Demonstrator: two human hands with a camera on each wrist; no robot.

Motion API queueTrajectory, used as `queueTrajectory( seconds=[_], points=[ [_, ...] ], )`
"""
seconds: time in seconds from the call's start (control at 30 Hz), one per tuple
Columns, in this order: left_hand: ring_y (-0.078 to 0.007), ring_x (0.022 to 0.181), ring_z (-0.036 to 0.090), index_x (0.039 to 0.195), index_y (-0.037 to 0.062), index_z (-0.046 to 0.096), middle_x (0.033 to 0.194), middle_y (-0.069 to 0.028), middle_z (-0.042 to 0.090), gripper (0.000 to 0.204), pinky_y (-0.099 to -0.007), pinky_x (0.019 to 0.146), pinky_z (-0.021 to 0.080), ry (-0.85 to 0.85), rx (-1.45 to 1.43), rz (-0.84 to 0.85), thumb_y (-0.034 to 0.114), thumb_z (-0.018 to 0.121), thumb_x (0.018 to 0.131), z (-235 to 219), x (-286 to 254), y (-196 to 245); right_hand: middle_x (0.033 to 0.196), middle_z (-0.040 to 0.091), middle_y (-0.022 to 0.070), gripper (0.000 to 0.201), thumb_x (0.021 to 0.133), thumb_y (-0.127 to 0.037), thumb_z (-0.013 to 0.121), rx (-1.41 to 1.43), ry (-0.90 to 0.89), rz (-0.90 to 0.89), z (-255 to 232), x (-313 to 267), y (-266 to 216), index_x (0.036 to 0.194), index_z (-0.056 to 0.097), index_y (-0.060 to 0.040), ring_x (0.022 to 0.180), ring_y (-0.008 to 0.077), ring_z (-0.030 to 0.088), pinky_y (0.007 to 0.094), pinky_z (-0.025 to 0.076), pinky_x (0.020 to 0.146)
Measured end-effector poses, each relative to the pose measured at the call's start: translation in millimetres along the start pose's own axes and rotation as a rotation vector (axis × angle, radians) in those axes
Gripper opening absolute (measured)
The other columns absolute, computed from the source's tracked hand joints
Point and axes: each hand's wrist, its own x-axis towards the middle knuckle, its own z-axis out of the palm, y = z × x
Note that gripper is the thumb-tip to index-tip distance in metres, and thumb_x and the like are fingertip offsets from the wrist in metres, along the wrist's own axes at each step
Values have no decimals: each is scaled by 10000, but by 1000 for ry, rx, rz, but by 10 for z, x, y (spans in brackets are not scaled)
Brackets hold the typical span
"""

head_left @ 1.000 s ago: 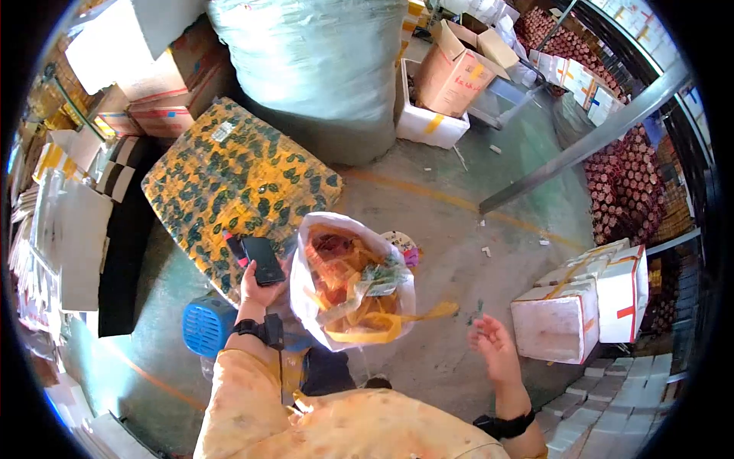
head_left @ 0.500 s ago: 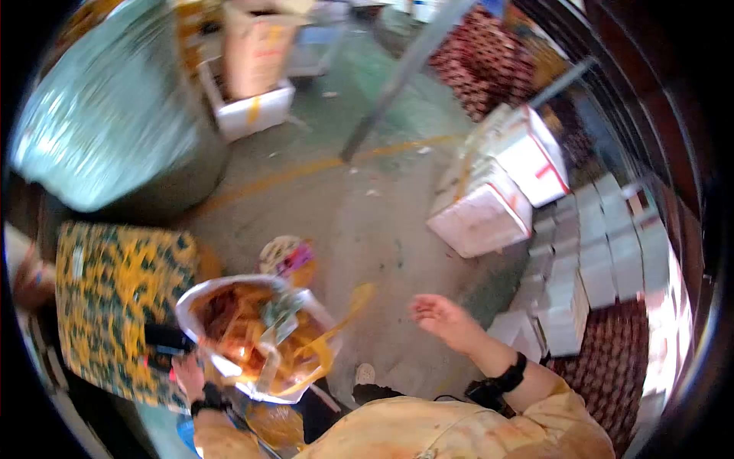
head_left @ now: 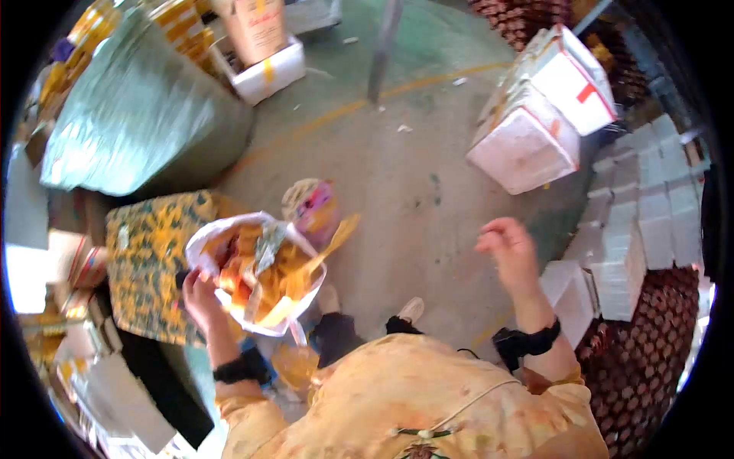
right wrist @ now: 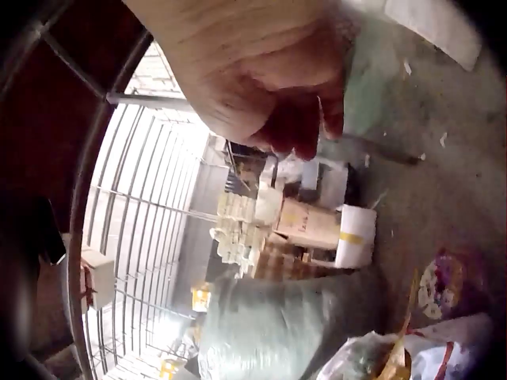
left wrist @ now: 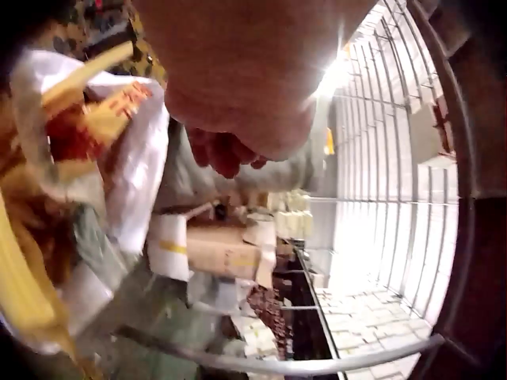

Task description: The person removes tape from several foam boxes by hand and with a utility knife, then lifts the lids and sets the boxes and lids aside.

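In the head view my left hand (head_left: 200, 294) grips the near rim of a white plastic bag (head_left: 229, 229) stuffed with orange and yellow strips (head_left: 275, 268). A small dark object shows at the hand's left side; what it is cannot be made out. The left wrist view has the curled fingers (left wrist: 226, 150) beside the bag's white wall (left wrist: 139, 158). My right hand (head_left: 505, 239) hangs in the air over the concrete floor (head_left: 405, 183), well to the right of the bag. Its fingers (right wrist: 297, 127) are loosely curled and hold nothing.
A big green sack (head_left: 145, 107) and a yellow-green patterned bundle (head_left: 149, 260) lie to the left. White foam boxes (head_left: 527, 145) and stacked white cartons (head_left: 642, 222) stand to the right. A metal post (head_left: 382, 46) rises at the back. A round pinkish object (head_left: 313, 203) lies behind the bag.
The head view has swung, so the scene has turned. The left hand still holds the bag, now nearer my body. The right hand has lifted and its fingers have curled a little.
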Motion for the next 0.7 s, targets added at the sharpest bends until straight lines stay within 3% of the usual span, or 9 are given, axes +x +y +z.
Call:
queueTrajectory(
  seconds=[0.07, 0.13, 0.2, 0.33, 0.4, 0.53, 0.57, 0.7],
  points=[
    [-135, 668, 539, 910, 25, 538, 843, -48, 544, 161, -264, 612, 460, -141, -65, -35, 31, 465, 766, 455, -484, 296, 888, 553, 30, 135, 860, -8, 454, 228, 81, -80, -499, 34, 218, 971, 522, -47, 755, 100, 542, 252, 464, 712],
    [-136, 627, 542, 845, 31, 520, 826, -49, 538, 117, -265, 592, 473, -346, -4, 91, 9, 451, 752, 1037, -987, 282, 1005, 531, 44, 180, 865, -33, 472, 412, 133, -9, -923, -25, 188, 1040, 498, -64, 802, 120, 540, 271, 462, 744],
    [-148, 664, 557, 871, 30, 524, 840, -60, 542, 159, -281, 617, 491, -572, -78, -132, -11, 437, 745, 1669, -1624, 294, 1051, 515, 46, 200, 873, -68, 491, 543, 218, -13, -1387, -141, 257, 1073, 486, -71, 833, 130, 540, 282, 459, 758],
    [-152, 842, 566, 1040, 33, 525, 968, -58, 548, 268, -287, 711, 483, -1072, -123, -116, -7, 462, 784, 2623, -2680, 145, 1089, 507, 43, 233, 883, -126, 520, 602, 386, -96, -2256, -417, 350, 1107, 477, -75, 879, 136, 536, 293, 455, 778],
    [-163, 900, 564, 1108, 34, 504, 1047, -63, 541, 294, -299, 772, 472, -1277, 11, -11, 30, 497, 815, 3029, -3010, 212, 1107, 504, 45, 227, 882, -117, 505, 554, 466, -136, -2707, -465, 389, 1103, 480, -72, 897, 155, 536, 308, 454, 791],
    [-168, 945, 562, 1167, 35, 481, 1107, -58, 534, 327, -311, 819, 454, -1560, 339, 221, 35, 520, 843, 3620, -3260, 514, 1113, 502, 39, 213, 888, -132, 512, 447, 551, -161, -3295, -424, 586, 1090, 494, -66, 916, 154, 535, 310, 446, 815],
    [-164, 944, 559, 1118, 46, 521, 1036, -69, 555, 321, -294, 789, 458, -1548, 311, 269, 4, 550, 801, 3745, -3262, 508, 1123, 502, 40, 218, 890, -148, 525, 421, 564, -163, -3410, -377, 608, 1086, 509, -53, 931, 146, 535, 304, 449, 818],
    [-218, 928, 568, 1085, 42, 548, 1047, -114, 559, 310, -300, 785, 462, -1645, 516, 564, 38, 601, 780, 4295, -3079, 586, 1034, 546, 12, 220, 875, -120, 552, 234, 688, -208, -3942, -90, 613, 1077, 530, -37, 864, 79, 513, 226, 418, 770]
  ],
)
